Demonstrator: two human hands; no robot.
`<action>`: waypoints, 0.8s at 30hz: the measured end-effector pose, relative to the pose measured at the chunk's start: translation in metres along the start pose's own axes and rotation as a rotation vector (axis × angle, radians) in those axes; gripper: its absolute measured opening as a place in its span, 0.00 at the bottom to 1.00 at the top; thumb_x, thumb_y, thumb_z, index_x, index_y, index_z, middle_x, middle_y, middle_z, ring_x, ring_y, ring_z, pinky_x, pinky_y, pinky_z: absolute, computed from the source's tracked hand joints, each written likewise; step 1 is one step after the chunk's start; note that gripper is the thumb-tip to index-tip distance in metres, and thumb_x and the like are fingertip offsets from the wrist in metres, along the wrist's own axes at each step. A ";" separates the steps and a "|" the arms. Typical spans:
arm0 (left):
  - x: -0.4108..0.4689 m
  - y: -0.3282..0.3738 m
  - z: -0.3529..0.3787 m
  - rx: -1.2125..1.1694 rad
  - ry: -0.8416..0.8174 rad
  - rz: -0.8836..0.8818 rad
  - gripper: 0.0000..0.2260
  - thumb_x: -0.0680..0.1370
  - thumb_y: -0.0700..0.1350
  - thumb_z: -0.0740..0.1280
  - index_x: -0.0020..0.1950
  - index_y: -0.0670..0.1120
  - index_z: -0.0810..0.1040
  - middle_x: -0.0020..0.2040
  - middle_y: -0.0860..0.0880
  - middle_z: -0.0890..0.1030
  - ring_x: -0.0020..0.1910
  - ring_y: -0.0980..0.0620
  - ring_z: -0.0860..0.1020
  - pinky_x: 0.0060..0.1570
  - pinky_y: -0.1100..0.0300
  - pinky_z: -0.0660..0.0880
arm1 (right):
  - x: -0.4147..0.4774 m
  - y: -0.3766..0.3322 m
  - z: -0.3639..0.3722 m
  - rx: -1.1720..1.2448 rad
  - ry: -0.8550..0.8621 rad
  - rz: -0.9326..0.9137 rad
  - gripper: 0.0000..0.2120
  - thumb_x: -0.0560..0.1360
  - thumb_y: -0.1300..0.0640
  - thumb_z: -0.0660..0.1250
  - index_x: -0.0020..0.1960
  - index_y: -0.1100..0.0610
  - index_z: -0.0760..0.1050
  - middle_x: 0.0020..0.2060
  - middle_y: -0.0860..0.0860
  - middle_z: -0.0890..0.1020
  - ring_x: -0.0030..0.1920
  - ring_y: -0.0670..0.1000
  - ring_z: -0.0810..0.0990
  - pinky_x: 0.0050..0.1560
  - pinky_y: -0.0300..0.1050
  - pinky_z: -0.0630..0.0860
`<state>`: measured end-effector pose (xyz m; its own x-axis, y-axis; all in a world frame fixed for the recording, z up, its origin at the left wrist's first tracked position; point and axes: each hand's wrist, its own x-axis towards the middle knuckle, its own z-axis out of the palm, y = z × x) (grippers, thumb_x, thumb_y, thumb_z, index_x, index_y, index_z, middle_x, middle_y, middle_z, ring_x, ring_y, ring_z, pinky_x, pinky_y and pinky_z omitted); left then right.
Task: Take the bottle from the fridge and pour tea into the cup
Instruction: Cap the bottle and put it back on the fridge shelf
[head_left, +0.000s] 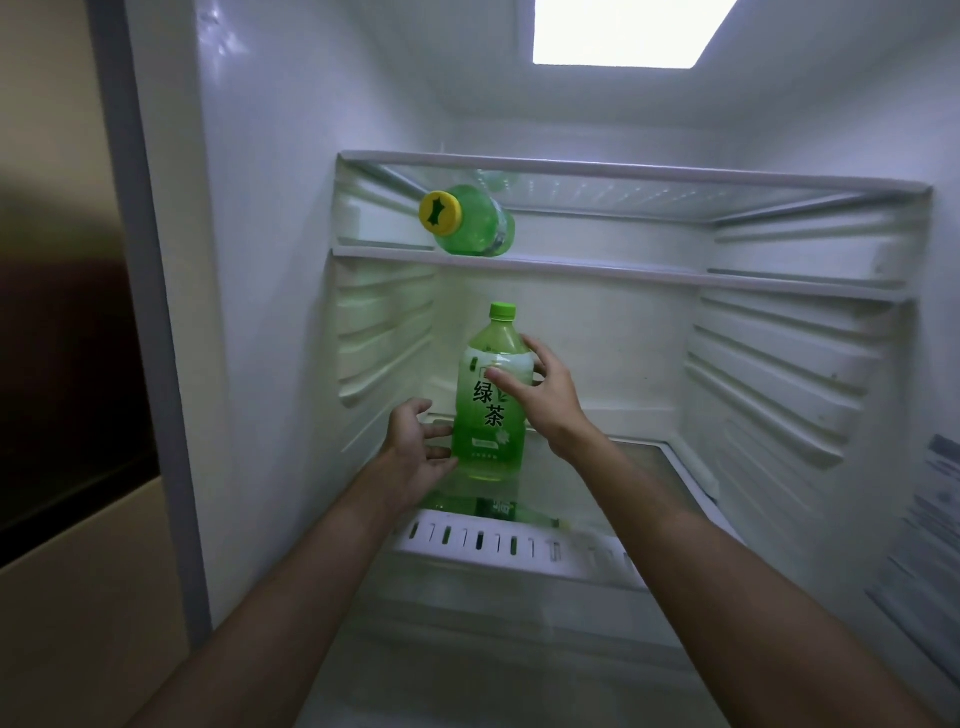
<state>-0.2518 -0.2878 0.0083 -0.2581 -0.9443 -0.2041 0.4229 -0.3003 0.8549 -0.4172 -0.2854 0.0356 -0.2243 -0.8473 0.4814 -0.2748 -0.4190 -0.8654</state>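
A large green tea bottle (491, 410) with a green cap and a green label stands upright on the lower glass shelf (639, 462) of the open fridge. My right hand (540, 389) grips its upper body from the right, thumb across the front of the label. At the bottle's lower left, my left hand (421, 447) touches it with the fingers reaching round the base. No cup is in view.
A second green bottle (467, 221) with a yellow cap lies on its side on the shelf above, at the left. A white slotted drawer front (498, 545) sits below the lower shelf. The fridge's ribbed walls close in left and right; a lamp (623, 31) shines overhead.
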 end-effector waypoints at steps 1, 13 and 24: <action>0.003 -0.001 0.000 -0.008 -0.002 0.001 0.24 0.79 0.51 0.57 0.68 0.36 0.68 0.63 0.34 0.73 0.60 0.36 0.73 0.57 0.48 0.73 | 0.002 0.002 0.000 -0.003 -0.006 0.001 0.36 0.71 0.55 0.76 0.74 0.52 0.65 0.62 0.54 0.76 0.54 0.47 0.79 0.50 0.43 0.81; -0.016 -0.002 0.012 0.233 -0.009 0.123 0.18 0.82 0.48 0.55 0.67 0.39 0.70 0.64 0.37 0.71 0.62 0.40 0.71 0.59 0.50 0.70 | -0.009 0.002 -0.004 -0.140 -0.123 0.121 0.41 0.77 0.46 0.67 0.80 0.47 0.44 0.75 0.53 0.63 0.68 0.52 0.71 0.65 0.55 0.73; -0.080 -0.017 -0.003 1.331 0.010 0.662 0.17 0.81 0.52 0.54 0.67 0.45 0.68 0.59 0.43 0.77 0.54 0.45 0.76 0.52 0.50 0.73 | -0.093 -0.026 -0.015 -0.719 0.001 0.099 0.26 0.82 0.50 0.55 0.78 0.57 0.56 0.72 0.60 0.66 0.71 0.59 0.65 0.70 0.56 0.65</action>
<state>-0.2359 -0.2074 0.0088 -0.3322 -0.8598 0.3878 -0.6285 0.5084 0.5887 -0.4029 -0.1913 0.0157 -0.2809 -0.8698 0.4057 -0.7996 -0.0217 -0.6001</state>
